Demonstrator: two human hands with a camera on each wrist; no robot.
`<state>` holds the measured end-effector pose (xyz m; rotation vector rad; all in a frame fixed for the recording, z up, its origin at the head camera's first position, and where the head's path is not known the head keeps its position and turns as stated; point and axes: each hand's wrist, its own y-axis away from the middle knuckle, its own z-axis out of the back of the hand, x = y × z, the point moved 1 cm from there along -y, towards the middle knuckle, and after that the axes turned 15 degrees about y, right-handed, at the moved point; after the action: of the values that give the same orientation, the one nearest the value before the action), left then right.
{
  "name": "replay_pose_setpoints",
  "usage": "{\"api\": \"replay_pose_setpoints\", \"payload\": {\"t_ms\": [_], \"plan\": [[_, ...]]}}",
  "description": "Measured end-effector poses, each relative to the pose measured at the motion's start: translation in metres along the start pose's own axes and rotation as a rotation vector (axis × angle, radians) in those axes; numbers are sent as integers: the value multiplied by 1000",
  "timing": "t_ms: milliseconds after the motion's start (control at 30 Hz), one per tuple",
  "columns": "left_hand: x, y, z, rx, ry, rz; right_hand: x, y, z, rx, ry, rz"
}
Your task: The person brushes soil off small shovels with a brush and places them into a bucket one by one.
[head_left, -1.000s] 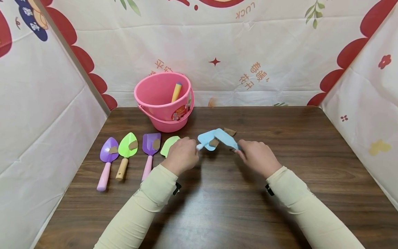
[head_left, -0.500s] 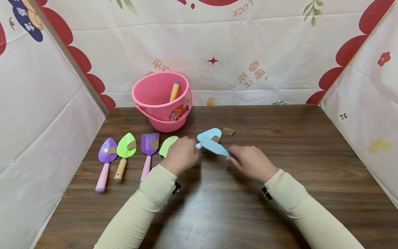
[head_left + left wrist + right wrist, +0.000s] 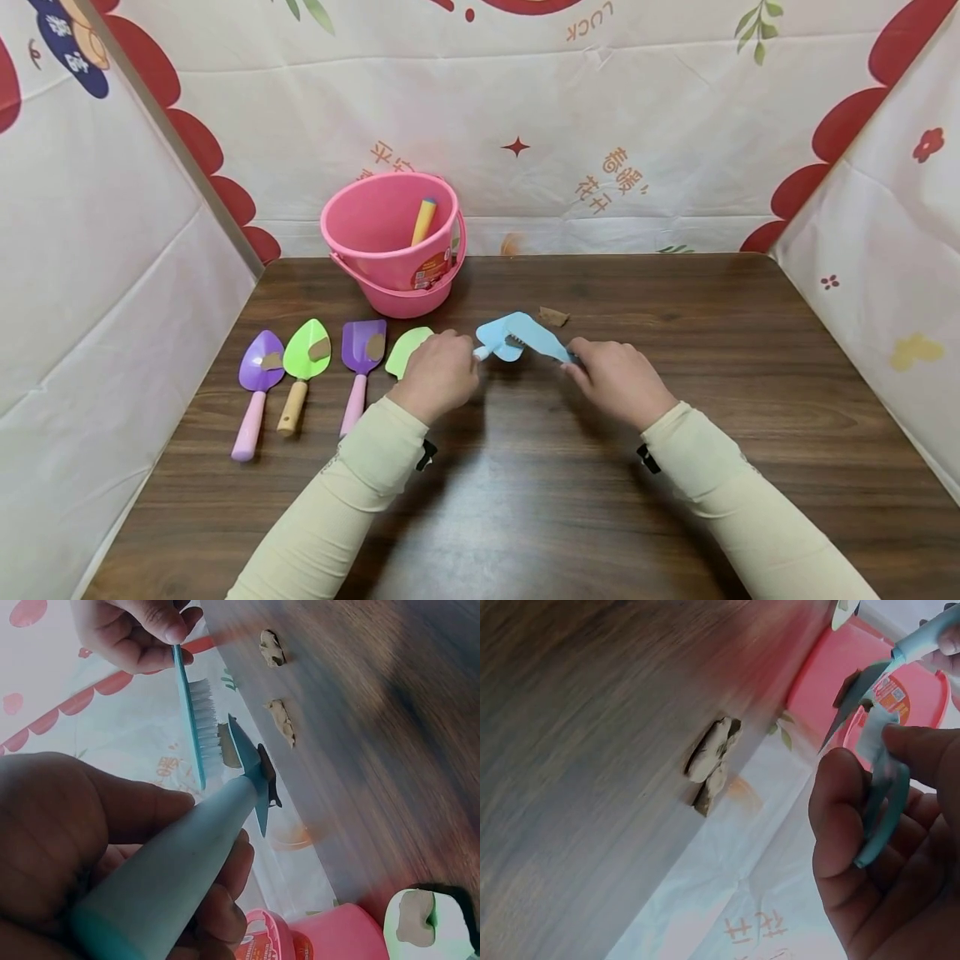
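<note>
My left hand (image 3: 441,373) grips the pale-blue handle (image 3: 176,862) of a small toy shovel (image 3: 492,331), its light-blue blade pointing right. My right hand (image 3: 621,379) holds a light-blue brush (image 3: 542,337) by its handle. White bristles (image 3: 204,720) face the blade, right at a brown mud-like patch (image 3: 228,746) on it. Another brown piece (image 3: 268,776) shows on the blade's other side. Two brown lumps (image 3: 272,649) lie on the table in the left wrist view. The left hand partly covers a pale-green shovel (image 3: 408,348) in the head view.
Left of the hands lie a purple square shovel (image 3: 364,343), a green shovel (image 3: 298,358) and a purple pointed shovel (image 3: 255,367), each with a brown patch. A pink bucket (image 3: 401,279) with a yellow handle (image 3: 423,221) inside stands behind, near the fabric backdrop (image 3: 600,150).
The right hand swung the brush left and toward the body across the shovel, then back right and away over the blade. The left hand kept the shovel in nearly the same place.
</note>
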<state>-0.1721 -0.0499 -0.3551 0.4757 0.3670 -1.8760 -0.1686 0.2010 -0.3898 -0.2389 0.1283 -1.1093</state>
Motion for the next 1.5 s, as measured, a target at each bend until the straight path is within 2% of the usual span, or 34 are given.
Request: {"api": "replay_pose_setpoints", "payload": {"t_ms": [300, 467, 533, 633, 733, 800, 1033, 1500], "plan": [[3, 0, 0, 7, 5, 12, -8, 1, -2, 1, 21, -59], [4, 0, 1, 8, 14, 16, -7, 1, -1, -42, 24, -81], [4, 0, 2, 5, 18, 17, -4, 1, 1, -60, 18, -64], [4, 0, 2, 4, 17, 23, 6, 0, 2, -73, -3, 6], [2, 0, 2, 10, 14, 28, 16, 0, 2, -55, -14, 80], [1, 0, 1, 15, 13, 24, 20, -1, 0, -35, -7, 92], [-2, -1, 2, -6, -3, 14, 20, -1, -3, -7, 6, 26], [4, -1, 6, -37, 10, 20, 7, 1, -6, -1, 31, -4]]}}
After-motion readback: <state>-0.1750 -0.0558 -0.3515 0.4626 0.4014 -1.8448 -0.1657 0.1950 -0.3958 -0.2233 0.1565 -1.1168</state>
